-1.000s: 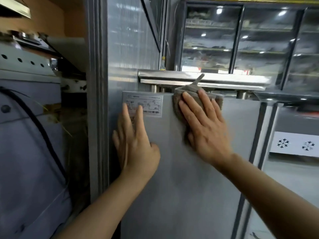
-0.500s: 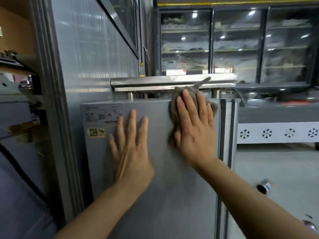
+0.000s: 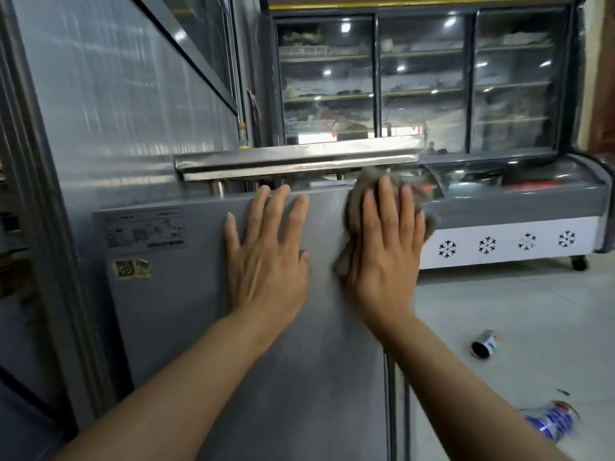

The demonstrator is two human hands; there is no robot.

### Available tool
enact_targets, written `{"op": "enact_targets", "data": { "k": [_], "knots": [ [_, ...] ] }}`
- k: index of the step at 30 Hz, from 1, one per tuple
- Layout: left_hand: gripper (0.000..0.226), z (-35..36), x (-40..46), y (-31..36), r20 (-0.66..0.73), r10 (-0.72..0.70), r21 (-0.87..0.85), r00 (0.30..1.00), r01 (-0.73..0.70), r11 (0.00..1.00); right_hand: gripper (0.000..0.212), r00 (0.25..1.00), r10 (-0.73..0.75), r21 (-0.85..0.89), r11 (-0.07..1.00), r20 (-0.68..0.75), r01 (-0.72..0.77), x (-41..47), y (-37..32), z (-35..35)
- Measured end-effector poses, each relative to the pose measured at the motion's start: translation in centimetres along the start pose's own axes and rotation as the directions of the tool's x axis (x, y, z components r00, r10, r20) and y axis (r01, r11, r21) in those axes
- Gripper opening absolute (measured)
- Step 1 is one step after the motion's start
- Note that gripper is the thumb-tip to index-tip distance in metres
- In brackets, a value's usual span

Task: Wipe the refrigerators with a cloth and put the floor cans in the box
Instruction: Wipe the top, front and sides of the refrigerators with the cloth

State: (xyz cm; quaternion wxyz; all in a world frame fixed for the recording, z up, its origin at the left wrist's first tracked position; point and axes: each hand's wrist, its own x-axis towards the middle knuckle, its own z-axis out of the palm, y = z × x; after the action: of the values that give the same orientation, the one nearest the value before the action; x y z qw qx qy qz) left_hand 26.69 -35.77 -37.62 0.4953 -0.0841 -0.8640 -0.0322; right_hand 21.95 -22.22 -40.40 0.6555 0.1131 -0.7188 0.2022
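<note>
A grey metal refrigerator side panel fills the middle of the head view. My right hand presses a grey-brown cloth flat against the panel's upper right corner, fingers straight. My left hand lies flat on the panel just left of it, fingertips at the top edge. Two cans lie on the floor to the right: one with a dark open end and a crushed blue-and-white one.
A steel shelf bar runs just above the panel. A tall glass-door display fridge stands behind, with a low curved-glass freezer to the right. A taller steel cabinet stands on the left. Pale tiled floor spreads right.
The view has swung right, bringing the floor cans into sight. My right hand has slid the cloth rightward to the panel's corner. My left hand has moved up and right along the panel.
</note>
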Motion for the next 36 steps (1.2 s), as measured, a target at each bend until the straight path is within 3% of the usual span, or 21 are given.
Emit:
{"op": "enact_targets", "data": {
  "k": [3, 6, 12, 19, 22, 25, 30, 36],
  "knots": [
    [0.075, 0.5, 0.0, 0.2, -0.061, 0.006, 0.025, 0.998, -0.004, 1.000, 0.052, 0.996, 0.045, 0.008, 0.999, -0.078, -0.044, 2.6, 0.3, 0.5],
    [0.073, 0.7, 0.1, 0.2, -0.099, 0.009, 0.038, 0.995, -0.005, 0.999, 0.047, 0.991, 0.077, 0.050, 0.996, -0.112, -0.071, -0.1, 1.1, 1.0],
    [0.070, 0.3, 0.0, 0.0, -0.086, 0.017, 0.042, 0.996, -0.014, 0.999, 0.050, 0.998, -0.006, 0.068, 0.998, 0.058, 0.002, -8.0, 2.9, -0.3],
    [0.071, 0.5, 0.0, -0.2, -0.092, 0.026, 0.053, 0.995, -0.021, 0.998, 0.047, 0.995, 0.080, 0.120, 0.990, -0.055, -0.073, 0.8, 1.8, 0.5],
    [0.072, 0.6, 0.0, -0.5, -0.099, 0.037, 0.053, 0.994, -0.032, 0.998, 0.050, 0.996, 0.083, 0.120, 0.990, -0.041, -0.078, -2.5, 2.4, 0.6],
    [0.071, 0.7, -0.2, -0.3, -0.099, 0.032, 0.050, 0.995, -0.027, 0.998, 0.052, 0.994, 0.090, 0.123, 0.988, 0.061, -0.097, -8.8, 2.8, 0.1],
    [0.078, 1.7, -2.8, 0.6, -0.027, 0.025, 0.028, 0.999, -0.025, 0.999, 0.052, 0.991, 0.052, 0.148, 0.987, 0.126, -0.071, -11.3, 3.4, -0.7],
    [0.087, 4.6, -8.1, 0.5, 0.084, 0.174, 0.125, 0.981, -0.183, 0.975, 0.050, 0.998, 0.052, 0.175, 0.983, -0.029, -0.046, -4.1, 3.1, 0.7]
  ]
}}
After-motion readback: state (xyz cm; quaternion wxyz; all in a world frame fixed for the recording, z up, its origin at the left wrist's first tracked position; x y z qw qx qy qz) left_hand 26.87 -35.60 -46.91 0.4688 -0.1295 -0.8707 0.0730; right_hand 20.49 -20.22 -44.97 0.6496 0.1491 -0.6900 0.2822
